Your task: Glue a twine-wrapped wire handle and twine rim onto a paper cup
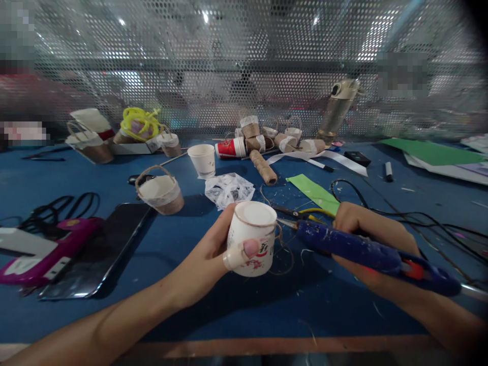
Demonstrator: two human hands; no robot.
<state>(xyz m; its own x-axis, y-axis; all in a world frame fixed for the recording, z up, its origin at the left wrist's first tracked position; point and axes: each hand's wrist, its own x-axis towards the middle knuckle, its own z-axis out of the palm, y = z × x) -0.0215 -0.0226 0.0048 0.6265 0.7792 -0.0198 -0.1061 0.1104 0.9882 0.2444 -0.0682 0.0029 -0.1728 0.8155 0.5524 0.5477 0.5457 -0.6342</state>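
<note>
My left hand (213, 254) is closed around a small white paper cup (253, 236) held upside down, thumb pressed on its side; a thin brown twine runs round its top edge. My right hand (366, 229) grips a blue hot glue gun (366, 250), whose nozzle touches the cup's right side. A loose loop of twine (284, 254) hangs beside the cup. Both hands hover over the blue table (213, 305).
A twine-wrapped cup basket (162, 192), a plain paper cup (203, 158), a twine spool (263, 166), crumpled plastic (229, 189), green paper (314, 192), scissors (301, 212) and cables (412, 216) lie ahead. A phone (97, 249) and pink tool (46, 254) lie left. Perforated metal screen behind.
</note>
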